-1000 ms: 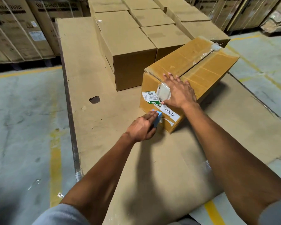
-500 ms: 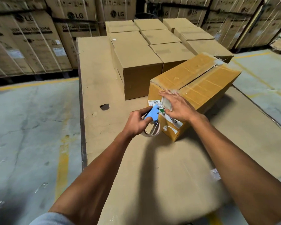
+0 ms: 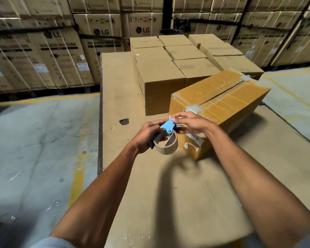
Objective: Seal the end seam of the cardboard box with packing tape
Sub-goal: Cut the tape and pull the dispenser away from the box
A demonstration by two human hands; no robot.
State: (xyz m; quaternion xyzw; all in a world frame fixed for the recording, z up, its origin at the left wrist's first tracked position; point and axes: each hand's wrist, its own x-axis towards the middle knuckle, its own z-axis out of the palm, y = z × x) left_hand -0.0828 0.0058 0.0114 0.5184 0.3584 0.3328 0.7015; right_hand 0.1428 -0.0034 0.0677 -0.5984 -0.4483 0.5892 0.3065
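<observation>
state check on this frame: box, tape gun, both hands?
box: closed, tape along the top seam, tilted on the cardboard sheet
tape gun: lifted off the box, roll partly used
left hand: gripping the tape gun
right hand: fingers pinching at the gun's blue tip

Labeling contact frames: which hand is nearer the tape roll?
Left. The left hand grips the tape dispenser, its fingers against the tape roll. The right hand is up at the blue blade end, above and right of the roll.

I see the taped box (image 3: 220,102) just beyond my fingers (image 3: 179,116), the tape dispenser (image 3: 166,138) beneath them, plain boxes (image 3: 161,77) stacked farther behind.
</observation>
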